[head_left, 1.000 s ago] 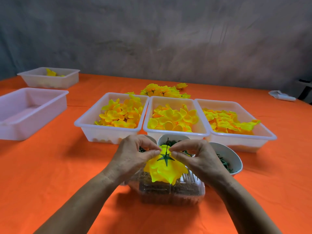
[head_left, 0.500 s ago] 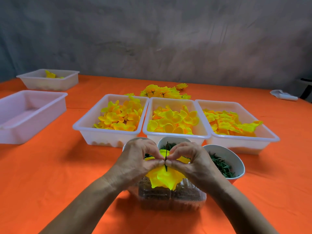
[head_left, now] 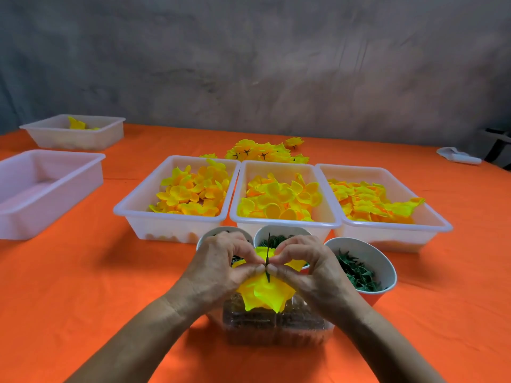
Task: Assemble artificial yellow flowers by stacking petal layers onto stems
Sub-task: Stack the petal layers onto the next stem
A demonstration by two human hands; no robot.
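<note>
My left hand and my right hand meet over the near middle of the table, fingertips pinching a yellow flower from both sides. A thin dark green stem sticks up between the fingertips. The green star-shaped piece at its base is hidden by my fingers. The petals hang down below my hands. Three white trays of yellow petal layers stand behind: left, middle, right.
Three bowls with green parts stand just beyond my hands, and a clear plastic box of dark pieces lies under them. A pile of finished flowers lies behind the trays. Two more white trays stand at the far left.
My fingertips have closed in around the stem and now cover the green star piece. The flower has tipped so that the stem points up.
</note>
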